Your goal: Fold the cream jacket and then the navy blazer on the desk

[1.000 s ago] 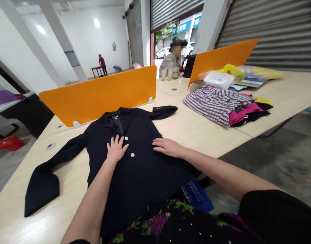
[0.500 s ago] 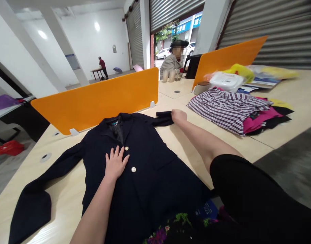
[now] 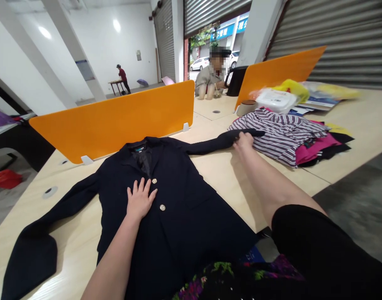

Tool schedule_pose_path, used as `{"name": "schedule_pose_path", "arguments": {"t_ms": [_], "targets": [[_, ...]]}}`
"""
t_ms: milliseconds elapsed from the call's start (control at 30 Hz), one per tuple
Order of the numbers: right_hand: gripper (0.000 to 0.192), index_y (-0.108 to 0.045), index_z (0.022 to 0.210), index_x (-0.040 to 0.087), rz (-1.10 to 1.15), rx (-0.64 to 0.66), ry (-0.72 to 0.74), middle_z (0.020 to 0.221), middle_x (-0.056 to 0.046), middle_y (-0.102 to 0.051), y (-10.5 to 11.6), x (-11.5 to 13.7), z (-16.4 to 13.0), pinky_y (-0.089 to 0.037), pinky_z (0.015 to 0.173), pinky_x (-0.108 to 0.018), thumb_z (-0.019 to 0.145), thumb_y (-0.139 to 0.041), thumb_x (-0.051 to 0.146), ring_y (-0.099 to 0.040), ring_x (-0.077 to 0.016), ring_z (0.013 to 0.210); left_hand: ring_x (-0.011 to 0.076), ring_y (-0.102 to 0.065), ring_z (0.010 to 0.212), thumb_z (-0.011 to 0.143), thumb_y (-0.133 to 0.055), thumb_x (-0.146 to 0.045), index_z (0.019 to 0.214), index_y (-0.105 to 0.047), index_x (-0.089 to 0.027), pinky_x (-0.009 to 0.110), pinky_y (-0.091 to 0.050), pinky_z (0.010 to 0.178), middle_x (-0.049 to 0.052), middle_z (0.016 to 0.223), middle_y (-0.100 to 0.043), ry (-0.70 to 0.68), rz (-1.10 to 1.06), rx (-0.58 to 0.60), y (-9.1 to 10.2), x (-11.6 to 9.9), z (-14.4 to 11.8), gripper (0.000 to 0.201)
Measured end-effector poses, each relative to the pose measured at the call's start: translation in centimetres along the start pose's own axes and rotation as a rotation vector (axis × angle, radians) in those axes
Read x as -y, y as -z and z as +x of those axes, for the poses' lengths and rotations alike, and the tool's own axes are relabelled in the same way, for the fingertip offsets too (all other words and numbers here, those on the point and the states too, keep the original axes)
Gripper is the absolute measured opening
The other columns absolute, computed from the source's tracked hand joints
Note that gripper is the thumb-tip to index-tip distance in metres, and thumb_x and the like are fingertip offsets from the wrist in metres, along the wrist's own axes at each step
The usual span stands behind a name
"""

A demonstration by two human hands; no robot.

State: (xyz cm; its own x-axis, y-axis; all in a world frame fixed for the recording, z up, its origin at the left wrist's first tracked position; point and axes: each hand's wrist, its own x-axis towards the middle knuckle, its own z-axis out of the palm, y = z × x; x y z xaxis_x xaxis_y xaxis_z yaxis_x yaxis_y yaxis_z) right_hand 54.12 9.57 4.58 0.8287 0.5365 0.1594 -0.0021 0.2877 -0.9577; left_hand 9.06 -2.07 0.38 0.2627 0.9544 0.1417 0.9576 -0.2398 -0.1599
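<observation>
A dark navy jacket [image 3: 178, 200] with gold-coloured buttons lies front side up on the pale wooden table [image 3: 222, 166], its collar toward the orange divider. My left hand [image 3: 140, 201] rests flat on its chest beside the upper button [image 3: 154, 181], fingers spread. Out to the right, my right hand [image 3: 243, 142] grips the jacket's sleeve [image 3: 209, 146] near the cuff. That sleeve is stretched out, and its end reaches over a striped garment [image 3: 275, 133]. The other sleeve [image 3: 37, 246] lies bent at the table's left side.
Orange dividers [image 3: 122, 121] stand along the table. Beneath the striped garment are pink and black clothes [image 3: 318, 148]; behind it are a white package [image 3: 276, 100] and a yellow bag [image 3: 298, 89]. A person [image 3: 211, 73] sits across the table, near two cups [image 3: 206, 91]. Another person [image 3: 123, 79] stands far back.
My right hand has moved right, drawing the folded-back sleeve out straight until its end overlaps the striped garment. My left hand stays flat on the jacket. The view has shifted slightly.
</observation>
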Motion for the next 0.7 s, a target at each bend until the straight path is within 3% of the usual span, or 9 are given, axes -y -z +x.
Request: {"name": "schedule_pose_path", "arguments": {"t_ms": [67, 133, 267, 367, 433, 533, 633, 700], "targets": [[0.013, -0.044, 0.075, 0.022, 0.080, 0.095, -0.023, 0.061, 0.007, -0.045, -3.1, 1.8, -0.9, -0.045, 0.052, -0.022, 0.088, -0.046, 0.024, -0.050, -0.0096, 0.054, 0.0358, -0.025, 0.139, 0.094, -0.026, -0.054, 0.147, -0.032, -0.024, 0.060, -0.026, 0.107, 0.008, 0.153, -0.031, -0.004, 0.001, -0.002, 0.0, 0.0, 0.0, 0.061], [0.012, -0.048, 0.081, 0.022, 0.176, 0.321, 0.064, 0.070, 0.006, -0.054, -6.4, 3.8, -3.4, -0.050, 0.062, -0.024, 0.086, -0.052, 0.032, -0.057, -0.0102, 0.067, 0.0356, -0.025, 0.139, 0.094, -0.026, -0.054, 0.147, -0.032, -0.024, 0.059, -0.026, 0.107, 0.009, 0.153, -0.030, -0.004, -0.006, -0.003, 0.0, 0.0, 0.0, 0.061], [0.038, -0.060, 0.099, 0.021, 0.208, 0.853, 0.323, 0.097, -0.002, -0.066, -12.2, 5.8, -12.5, -0.049, 0.088, -0.033, 0.081, -0.057, 0.054, -0.060, -0.0169, 0.097, 0.0360, -0.023, 0.140, 0.094, -0.025, -0.054, 0.147, -0.031, -0.024, 0.060, -0.025, 0.107, 0.008, 0.154, -0.030, -0.003, -0.023, 0.010, 0.1, 0.0, 0.0, 0.061], [0.047, -0.065, 0.102, 0.018, 0.068, 1.227, 0.442, 0.112, -0.006, -0.066, -14.5, 5.1, -18.6, -0.043, 0.099, -0.037, 0.081, -0.053, 0.059, -0.058, -0.0205, 0.107, 0.0361, -0.023, 0.139, 0.094, -0.024, -0.054, 0.147, -0.031, -0.023, 0.060, -0.025, 0.107, 0.009, 0.153, -0.030, -0.005, -0.025, 0.001, 0.2, 0.0, -0.2, 0.062], [0.048, -0.068, 0.101, 0.018, -0.109, 1.299, 0.541, 0.118, -0.007, -0.065, -14.9, 4.0, -20.7, -0.038, 0.104, -0.038, 0.085, -0.047, 0.058, -0.056, -0.0217, 0.113, 0.0359, -0.028, 0.137, 0.094, -0.023, -0.054, 0.146, -0.033, -0.023, 0.058, -0.026, 0.107, 0.010, 0.151, -0.034, -0.003, -0.031, -0.020, 0.2, 0.0, -0.2, 0.061], [0.048, -0.065, 0.114, 0.022, -0.492, 1.190, 0.667, 0.132, -0.008, -0.057, -14.4, 2.0, -21.8, -0.026, 0.111, -0.048, 0.092, -0.039, 0.054, -0.043, -0.0248, 0.129, 0.0344, -0.040, 0.128, 0.094, -0.025, -0.054, 0.145, -0.036, -0.025, 0.056, -0.028, 0.106, 0.010, 0.144, -0.044, -0.003, -0.052, -0.050, 0.1, -0.1, -0.2, 0.060], [0.057, -0.049, 0.137, 0.028, -0.874, 1.200, 0.707, 0.149, -0.007, -0.039, -13.3, -0.3, -22.5, -0.012, 0.109, -0.065, 0.091, -0.038, 0.060, -0.024, -0.0332, 0.139, 0.0344, -0.043, 0.124, 0.094, -0.026, -0.054, 0.144, -0.038, -0.025, 0.057, -0.028, 0.105, 0.010, 0.141, -0.048, -0.009, -0.080, -0.064, 0.0, -0.2, -0.2, 0.059], [0.064, -0.040, 0.143, 0.030, -1.032, 1.265, 0.721, 0.153, -0.008, -0.030, -12.6, -1.8, -23.3, -0.008, 0.107, -0.069, 0.090, -0.036, 0.064, -0.018, -0.0369, 0.141, 0.0351, -0.042, 0.124, 0.093, -0.028, -0.055, 0.142, -0.040, -0.024, 0.058, -0.029, 0.104, 0.010, 0.141, -0.048, -0.007, -0.100, -0.075, 0.2, -0.3, -0.3, 0.059]]}}
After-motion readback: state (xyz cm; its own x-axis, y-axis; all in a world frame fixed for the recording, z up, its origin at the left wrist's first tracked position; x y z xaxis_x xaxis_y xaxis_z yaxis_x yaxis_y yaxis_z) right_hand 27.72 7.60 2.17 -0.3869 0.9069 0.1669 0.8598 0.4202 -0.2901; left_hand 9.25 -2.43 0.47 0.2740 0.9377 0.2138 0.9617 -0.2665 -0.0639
